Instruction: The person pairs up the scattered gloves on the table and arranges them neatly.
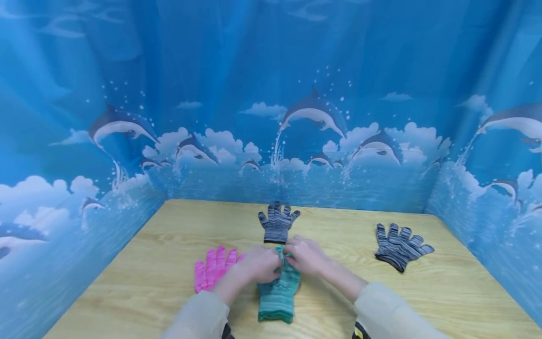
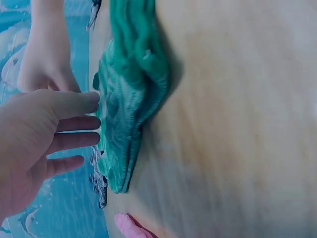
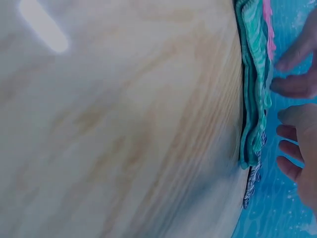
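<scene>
Green striped knit gloves (image 1: 276, 301) lie in a layered stack on the table, cuffs toward me. Over their finger end is my left hand (image 1: 263, 264), its straight, slightly spread fingers (image 2: 74, 141) right at the knit in the left wrist view. From the other side comes my right hand (image 1: 306, 255), close to the left one. Its loosely bent fingers (image 3: 290, 148) show a small gap from the green gloves (image 3: 253, 89) in the right wrist view. Parts of the gloves' fingers are hidden beneath both hands.
A pink glove (image 1: 216, 268) lies left, partly behind my left forearm. One grey-black striped glove (image 1: 277, 225) is just beyond the green ones; another (image 1: 400, 247) lies at the right. A blue dolphin-print curtain (image 1: 237, 179) borders the wooden table (image 1: 148, 282).
</scene>
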`<state>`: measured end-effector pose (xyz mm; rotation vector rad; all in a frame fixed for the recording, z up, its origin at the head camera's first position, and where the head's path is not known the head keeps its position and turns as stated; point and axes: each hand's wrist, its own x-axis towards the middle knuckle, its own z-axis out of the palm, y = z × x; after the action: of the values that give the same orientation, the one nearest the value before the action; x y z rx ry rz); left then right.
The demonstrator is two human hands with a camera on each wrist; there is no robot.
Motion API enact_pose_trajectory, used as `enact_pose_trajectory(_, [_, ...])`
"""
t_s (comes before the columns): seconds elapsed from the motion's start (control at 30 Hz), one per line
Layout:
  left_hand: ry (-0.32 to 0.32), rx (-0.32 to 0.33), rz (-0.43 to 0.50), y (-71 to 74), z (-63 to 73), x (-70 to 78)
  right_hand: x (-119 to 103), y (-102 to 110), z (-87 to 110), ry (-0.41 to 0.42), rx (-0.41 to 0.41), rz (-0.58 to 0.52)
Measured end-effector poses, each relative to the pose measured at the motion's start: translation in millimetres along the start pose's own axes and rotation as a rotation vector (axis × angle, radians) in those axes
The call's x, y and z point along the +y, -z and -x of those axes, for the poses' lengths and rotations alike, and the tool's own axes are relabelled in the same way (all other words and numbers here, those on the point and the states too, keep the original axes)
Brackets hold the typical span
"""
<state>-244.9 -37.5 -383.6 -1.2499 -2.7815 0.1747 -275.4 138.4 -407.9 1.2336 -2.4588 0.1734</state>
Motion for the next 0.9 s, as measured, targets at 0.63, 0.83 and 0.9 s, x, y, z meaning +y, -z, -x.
enact_pose_trajectory(0.63, [-0.172,0.093,-0.207,-25.3,15.5,9.6,13,-27,-13.0,-0.008,-0.069,-0.021])
enact_pose_trajectory(0.83, [-0.176,0.112,-0.222,-28.0,18.3,11.4,10,-30,-15.4,-0.039,-0.057,-0.073])
enact_pose_trajectory(0.9, [-0.179,0.128,-0.235,-29.8,19.1,11.6,8,-30,-16.8,-0.059,-0.052,-0.088])
